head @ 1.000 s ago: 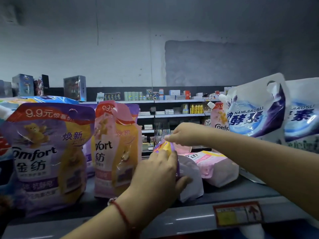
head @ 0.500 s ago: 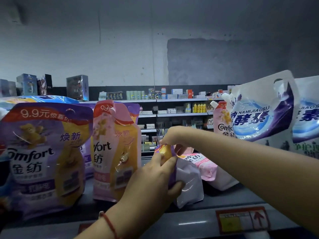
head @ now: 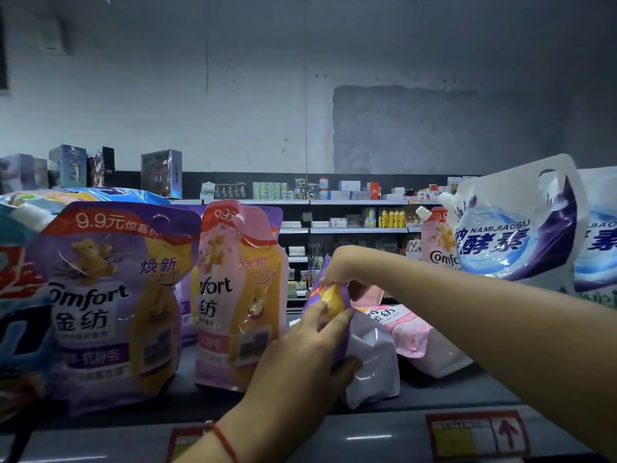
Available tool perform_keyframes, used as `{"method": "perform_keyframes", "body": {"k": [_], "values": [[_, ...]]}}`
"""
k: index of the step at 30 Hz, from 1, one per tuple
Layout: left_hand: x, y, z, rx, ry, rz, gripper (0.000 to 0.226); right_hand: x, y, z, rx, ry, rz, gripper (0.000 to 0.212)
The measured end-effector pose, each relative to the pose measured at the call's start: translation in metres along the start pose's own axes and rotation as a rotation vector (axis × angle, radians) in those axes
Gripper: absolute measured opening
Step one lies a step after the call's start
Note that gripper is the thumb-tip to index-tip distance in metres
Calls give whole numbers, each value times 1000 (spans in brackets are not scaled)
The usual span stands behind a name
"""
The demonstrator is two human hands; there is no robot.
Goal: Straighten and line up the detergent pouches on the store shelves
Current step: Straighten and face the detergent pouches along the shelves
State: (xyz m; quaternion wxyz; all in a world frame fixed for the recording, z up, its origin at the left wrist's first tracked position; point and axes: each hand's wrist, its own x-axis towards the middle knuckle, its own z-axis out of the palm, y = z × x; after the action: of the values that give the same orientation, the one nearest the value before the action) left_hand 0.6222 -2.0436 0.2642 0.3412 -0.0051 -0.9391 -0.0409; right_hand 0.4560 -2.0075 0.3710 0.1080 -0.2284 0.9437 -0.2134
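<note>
A purple and yellow Comfort pouch (head: 370, 355) stands edge-on at the middle of the shelf (head: 417, 419), its pale back side facing right. My left hand (head: 307, 359) grips its front edge, thumb underneath. My right hand (head: 344, 267) pinches its top corner from above. To the left stand a large purple Comfort pouch (head: 110, 302) and a pink Comfort pouch (head: 237, 292), both upright. A pink pouch (head: 414, 332) lies flat behind the held one.
Large white and purple detergent bags (head: 514, 225) stand at the right, with another pink Comfort pouch (head: 434, 238) behind them. A blue bag (head: 16, 295) fills the far left. Price tags (head: 477, 432) line the shelf's front edge. Further shelves of goods stand across the aisle.
Both hands have tipped the held pouch more upright. My right hand moved from above the pouch down onto its top corner.
</note>
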Motion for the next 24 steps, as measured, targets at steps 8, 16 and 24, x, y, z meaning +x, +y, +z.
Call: {"method": "perform_keyframes", "body": {"k": [8, 16, 24], "values": [[-7, -1, -6, -38, 4, 81, 73, -38, 8, -28, 216, 133, -135, 23], [-10, -1, 4, -99, 165, 220, 72, -74, 13, -50, 364, 213, -244, 26], [-2, 12, -4, -589, 310, -42, 80, -103, 15, -62, 658, 197, -368, 23]]}}
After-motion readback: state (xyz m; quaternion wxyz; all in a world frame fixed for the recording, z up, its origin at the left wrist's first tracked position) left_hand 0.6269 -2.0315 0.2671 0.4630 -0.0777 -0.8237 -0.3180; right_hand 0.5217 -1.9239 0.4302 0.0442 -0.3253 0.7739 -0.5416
